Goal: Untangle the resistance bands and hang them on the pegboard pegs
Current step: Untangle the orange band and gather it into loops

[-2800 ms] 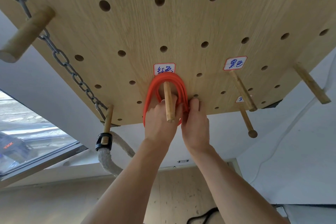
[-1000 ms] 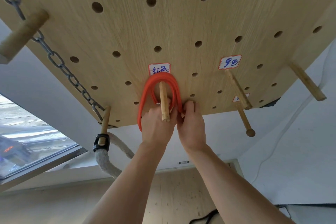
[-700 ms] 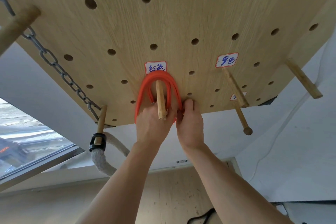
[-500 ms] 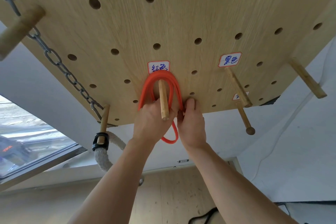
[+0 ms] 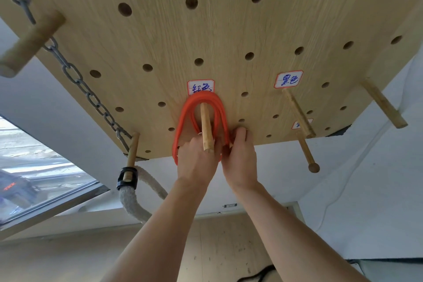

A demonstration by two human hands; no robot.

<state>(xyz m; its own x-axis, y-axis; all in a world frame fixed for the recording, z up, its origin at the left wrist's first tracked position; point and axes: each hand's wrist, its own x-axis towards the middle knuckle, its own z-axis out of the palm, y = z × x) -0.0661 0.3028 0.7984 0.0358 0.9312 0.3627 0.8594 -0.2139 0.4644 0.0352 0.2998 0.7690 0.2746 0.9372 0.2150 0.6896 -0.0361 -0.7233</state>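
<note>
**Red band gathered back onto its peg**

Since half a second ago, the loose loop that dangled below the hands has been drawn up, and the red resistance band now sits bunched in several strands around the wooden peg, just under a handwritten label. Its loops run lengthwise down the board, arch at the top, open ends toward the hands.

Left hand curls its fingers around the band's lower strands beside the peg; right hand pinches the right-side strands against the board.

Overhead tilts a light wooden pegboard dotted with holes. A steel chain hangs from a left peg; a thick rope loops off another. White walls and a window lie behind.
</note>
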